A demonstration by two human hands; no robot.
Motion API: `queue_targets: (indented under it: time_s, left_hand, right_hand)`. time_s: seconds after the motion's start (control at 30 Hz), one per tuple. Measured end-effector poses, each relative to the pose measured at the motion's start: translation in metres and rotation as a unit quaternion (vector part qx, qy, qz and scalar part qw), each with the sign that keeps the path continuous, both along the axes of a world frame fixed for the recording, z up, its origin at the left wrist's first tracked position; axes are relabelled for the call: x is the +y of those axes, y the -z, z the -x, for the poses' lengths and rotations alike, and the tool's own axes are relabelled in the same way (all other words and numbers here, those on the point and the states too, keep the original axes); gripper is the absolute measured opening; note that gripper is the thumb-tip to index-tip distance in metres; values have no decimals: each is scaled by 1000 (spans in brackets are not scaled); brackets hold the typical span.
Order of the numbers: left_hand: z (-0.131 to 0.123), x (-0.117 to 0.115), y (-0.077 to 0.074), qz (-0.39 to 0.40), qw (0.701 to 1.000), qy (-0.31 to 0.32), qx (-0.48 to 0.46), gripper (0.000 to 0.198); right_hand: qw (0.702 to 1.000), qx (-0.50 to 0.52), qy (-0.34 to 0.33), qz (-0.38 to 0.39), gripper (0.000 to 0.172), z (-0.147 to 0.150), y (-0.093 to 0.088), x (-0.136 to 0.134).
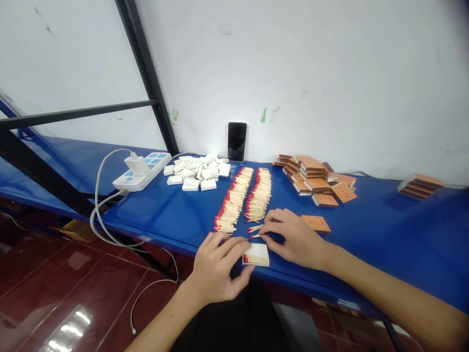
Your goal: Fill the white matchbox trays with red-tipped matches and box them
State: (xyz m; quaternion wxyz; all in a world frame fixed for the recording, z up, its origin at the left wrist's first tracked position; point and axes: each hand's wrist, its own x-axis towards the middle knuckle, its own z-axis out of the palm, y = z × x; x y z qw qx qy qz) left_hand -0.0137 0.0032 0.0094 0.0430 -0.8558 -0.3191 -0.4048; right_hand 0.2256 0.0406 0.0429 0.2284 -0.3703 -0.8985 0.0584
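A small white matchbox tray (261,249) sits at the table's front edge, with several red-tipped matches (258,260) along its near side. My left hand (222,268) grips the tray's left end, thumb at the near side and fingers at the far side. Just beyond the tray, my right hand (297,238) pinches a match (256,236) between thumb and fingers, its red head pointing left. Another loose match or two (254,228) lie by those fingertips. Two long rows of matches, a left row (234,199) and a right row (259,195), stretch toward the wall.
White empty trays (200,172) are heaped at the back left, near a power strip (148,171) with cables. A phone (237,142) leans on the wall. Orange matchbox sleeves (311,176) are piled right, one sleeve (316,223) beside my right hand, and another stack (420,186) farther right.
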Motion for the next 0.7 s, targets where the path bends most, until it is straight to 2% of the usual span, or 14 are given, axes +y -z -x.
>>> queue_targets:
  time_s: [0.4,0.57,0.7]
  left_hand:
    - [0,-1,-1,-2,1000,-4,2,27]
    - [0,0,-1,4,1000,-1,3,27]
    - [0,-1,-1,-1,1000,-2,1,27]
  right_hand:
    - [1000,-10,26,-8,11,1,4,6]
    - [998,-14,57,-22,11,3,7,7]
    - [999,-15,40,-34,12,3,6,7]
